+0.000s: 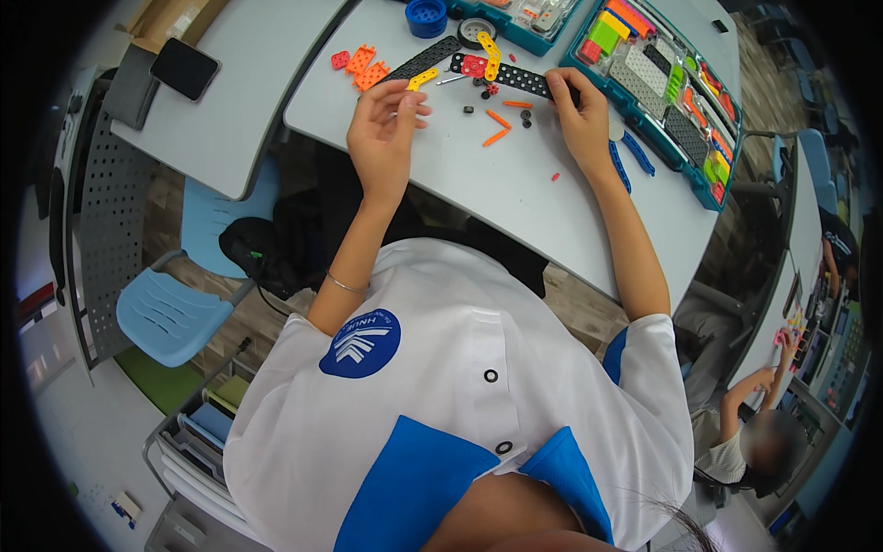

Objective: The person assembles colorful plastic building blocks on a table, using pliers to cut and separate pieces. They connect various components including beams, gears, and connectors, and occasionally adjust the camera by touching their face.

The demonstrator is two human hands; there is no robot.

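My left hand (382, 138), loosely curled, pinches a small yellow bent beam (423, 80) between thumb and forefinger. My right hand (581, 118) grips the end of a black perforated plate (522, 79). A red connector plate (474, 65) and another yellow bent beam (491, 57) sit on that plate's far end. Between my hands lie a thin metal rod (451, 80), small black bushings (526, 118) and orange pins (497, 138). A second black perforated plate (425, 59) lies beyond my left hand, beside orange brackets (372, 75) and a red piece (340, 60).
At the right stands a teal parts case (713, 195) full of coloured pieces, with blue-handled pliers (636, 152) beside it. A blue wheel hub (426, 17) and a black tyre (475, 34) lie at the back. A phone (186, 69) rests on the left table.
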